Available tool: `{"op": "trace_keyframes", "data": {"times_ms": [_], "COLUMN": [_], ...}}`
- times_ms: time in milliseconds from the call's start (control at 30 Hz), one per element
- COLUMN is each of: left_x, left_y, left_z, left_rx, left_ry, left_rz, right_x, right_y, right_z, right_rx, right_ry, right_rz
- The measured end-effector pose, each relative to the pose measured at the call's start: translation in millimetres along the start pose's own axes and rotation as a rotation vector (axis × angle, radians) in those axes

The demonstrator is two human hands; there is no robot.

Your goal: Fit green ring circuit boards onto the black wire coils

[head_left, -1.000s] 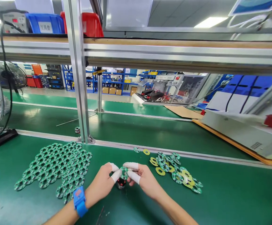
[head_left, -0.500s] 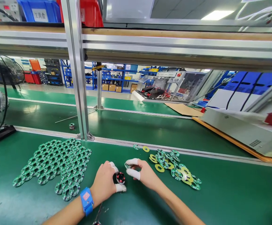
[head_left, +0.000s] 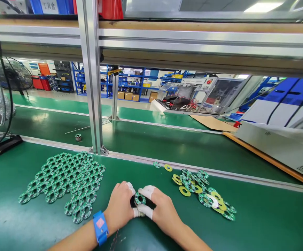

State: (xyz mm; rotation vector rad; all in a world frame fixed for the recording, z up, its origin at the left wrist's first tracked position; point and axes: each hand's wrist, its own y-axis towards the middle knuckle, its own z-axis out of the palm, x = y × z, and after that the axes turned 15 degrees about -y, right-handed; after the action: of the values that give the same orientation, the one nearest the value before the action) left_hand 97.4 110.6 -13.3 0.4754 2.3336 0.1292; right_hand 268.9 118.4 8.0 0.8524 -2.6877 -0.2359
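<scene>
My left hand [head_left: 120, 203], with white finger cots and a blue wrist strap [head_left: 100, 226], is closed around a small round motor stator [head_left: 140, 199]. On top of the stator lies a green ring-shaped circuit board [head_left: 136, 197]. My right hand [head_left: 164, 209], also in white finger cots, pinches this board at its right edge, thumb and finger meeting the left hand's fingertips. Most of the stator is hidden under the board and fingers. Thin wires [head_left: 114, 240] trail on the table below my left wrist.
Many green ring boards [head_left: 68, 177] lie in a flat cluster at left. To the right is a loose pile of green boards [head_left: 188, 179] and yellow rings [head_left: 185, 191]. A metal post [head_left: 91, 87] rises behind the cluster. Another stator [head_left: 78, 137] stands beyond the rail.
My right hand has moved left to meet my left hand. The ring board it held apart now covers the stator's red windings. The view has tilted slightly.
</scene>
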Motion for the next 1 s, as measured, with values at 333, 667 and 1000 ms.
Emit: {"op": "trace_keyframes", "data": {"times_ms": [333, 667, 1000], "left_x": [-0.1, -1.1, -1.1], "left_y": [-1.6, -0.7, 0.0], "left_z": [0.5, -0.9, -0.5], "left_rx": [-0.01, 0.011, 0.02], "left_ry": [-0.002, 0.004, -0.003], "left_rz": [0.007, -0.011, -0.014], "right_x": [-7.2, -7.5, -6.9], "right_y": [-6.1, -6.4, -3.5], "right_z": [16.9, 20.2, 17.1], "right_rx": [-0.277, -0.285, -0.15], "right_ry": [0.033, 0.027, 0.116], "right_rz": [-0.06, -0.011, 0.037]}}
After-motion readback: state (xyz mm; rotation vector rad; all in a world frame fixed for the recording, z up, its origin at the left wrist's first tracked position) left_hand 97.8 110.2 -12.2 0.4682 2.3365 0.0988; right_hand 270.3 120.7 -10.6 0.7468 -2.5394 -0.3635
